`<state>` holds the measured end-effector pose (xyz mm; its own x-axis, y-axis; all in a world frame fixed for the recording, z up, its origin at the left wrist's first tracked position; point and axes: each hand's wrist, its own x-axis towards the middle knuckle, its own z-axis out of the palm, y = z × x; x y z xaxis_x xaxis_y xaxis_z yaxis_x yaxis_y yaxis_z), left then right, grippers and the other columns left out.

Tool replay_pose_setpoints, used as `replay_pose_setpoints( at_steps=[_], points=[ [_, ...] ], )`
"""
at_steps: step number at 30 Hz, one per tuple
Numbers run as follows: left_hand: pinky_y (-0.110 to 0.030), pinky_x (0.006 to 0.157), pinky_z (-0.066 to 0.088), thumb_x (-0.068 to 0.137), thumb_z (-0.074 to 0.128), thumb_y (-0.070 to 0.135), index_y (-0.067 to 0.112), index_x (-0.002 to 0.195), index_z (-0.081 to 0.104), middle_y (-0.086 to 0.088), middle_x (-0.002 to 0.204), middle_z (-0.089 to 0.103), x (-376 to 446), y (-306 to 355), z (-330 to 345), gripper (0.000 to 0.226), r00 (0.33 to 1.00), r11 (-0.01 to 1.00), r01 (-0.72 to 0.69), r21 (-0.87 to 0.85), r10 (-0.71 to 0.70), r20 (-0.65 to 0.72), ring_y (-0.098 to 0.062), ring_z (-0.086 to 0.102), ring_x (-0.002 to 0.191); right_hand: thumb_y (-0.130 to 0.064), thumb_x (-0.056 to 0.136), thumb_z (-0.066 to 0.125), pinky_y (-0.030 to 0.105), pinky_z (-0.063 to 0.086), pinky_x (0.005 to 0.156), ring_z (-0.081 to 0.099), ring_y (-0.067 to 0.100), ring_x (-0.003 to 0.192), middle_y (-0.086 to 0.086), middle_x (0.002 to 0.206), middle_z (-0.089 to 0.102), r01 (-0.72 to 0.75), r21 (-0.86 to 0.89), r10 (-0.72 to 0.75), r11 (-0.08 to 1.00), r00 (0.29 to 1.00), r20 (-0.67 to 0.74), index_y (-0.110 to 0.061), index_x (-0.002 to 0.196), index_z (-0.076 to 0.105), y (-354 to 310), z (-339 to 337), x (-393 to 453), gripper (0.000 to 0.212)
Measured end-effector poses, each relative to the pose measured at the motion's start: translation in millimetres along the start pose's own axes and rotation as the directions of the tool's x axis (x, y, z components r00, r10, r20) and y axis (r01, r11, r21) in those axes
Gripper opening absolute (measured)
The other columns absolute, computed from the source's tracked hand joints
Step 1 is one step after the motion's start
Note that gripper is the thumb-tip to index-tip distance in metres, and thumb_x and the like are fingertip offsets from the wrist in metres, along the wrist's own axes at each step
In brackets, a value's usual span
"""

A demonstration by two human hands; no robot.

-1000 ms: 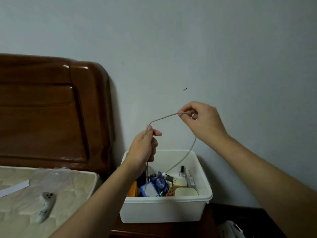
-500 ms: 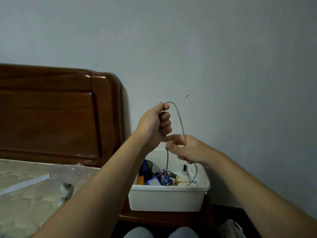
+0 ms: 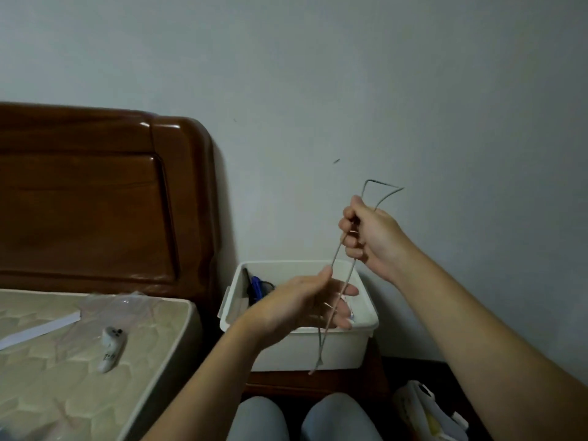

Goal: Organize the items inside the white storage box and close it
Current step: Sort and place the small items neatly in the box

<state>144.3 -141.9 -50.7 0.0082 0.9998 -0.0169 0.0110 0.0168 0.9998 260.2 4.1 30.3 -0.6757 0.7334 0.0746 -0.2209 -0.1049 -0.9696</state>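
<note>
1. Nearest the camera: two knees (image 3: 305,418) in grey fabric at the bottom edge, with a white and yellow bag (image 3: 426,412) low on the right.
2. To the left: a quilted mattress (image 3: 63,361) bearing a small white tube (image 3: 111,346), a white paper strip (image 3: 38,329) and a crumpled clear plastic bag (image 3: 117,305).
3. Over the box: left hand (image 3: 305,305) with fingers spread and relaxed, thumb tip touching a thin grey cable (image 3: 339,272); whether pinching it, cannot tell.
4. Higher and to the right: right hand (image 3: 372,233) clenched round the cable's folded strands, a bent loop sticking out above the fist, the loose end dangling in front of the box wall.
5. Behind the hands: white storage box (image 3: 305,348), lid off, on a dark wooden nightstand (image 3: 286,381), a blue item (image 3: 256,286) visible inside at the left.
6. Farthest: wooden headboard (image 3: 95,198) against a pale wall (image 3: 381,74).
</note>
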Motion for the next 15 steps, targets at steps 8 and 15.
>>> replay_pose_setpoints(
  at_steps=[8,15],
  points=[
    [-0.021,0.046,0.028,0.111,0.044,0.027,0.014,0.105,0.07,0.002,0.069,0.037,-25.8,-38.7,34.3,0.029,0.951,0.899,-0.153,-0.411,0.02,-0.31,-0.011,0.025,0.055,-0.052,0.099,0.063,0.037,0.057,0.075,0.071,0.023,0.085,0.004,0.112,0.079,-0.247,-0.224,0.264,0.943,0.963,0.051,-0.017,0.116,0.074,78.3,-23.6,-44.5,0.041],
    [-0.02,0.051,0.037,0.109,0.039,0.004,0.002,0.135,0.057,-0.002,0.075,0.053,-41.0,-78.8,41.6,0.032,0.88,0.719,-0.197,-0.666,-0.169,-0.443,-0.009,0.042,0.057,-0.053,0.103,0.058,0.039,0.06,0.094,0.076,0.023,0.107,0.003,0.117,0.079,-0.323,-0.339,0.423,0.884,0.86,0.285,-0.03,0.117,0.078,167.5,-22.2,-122.0,0.034]
  ],
)
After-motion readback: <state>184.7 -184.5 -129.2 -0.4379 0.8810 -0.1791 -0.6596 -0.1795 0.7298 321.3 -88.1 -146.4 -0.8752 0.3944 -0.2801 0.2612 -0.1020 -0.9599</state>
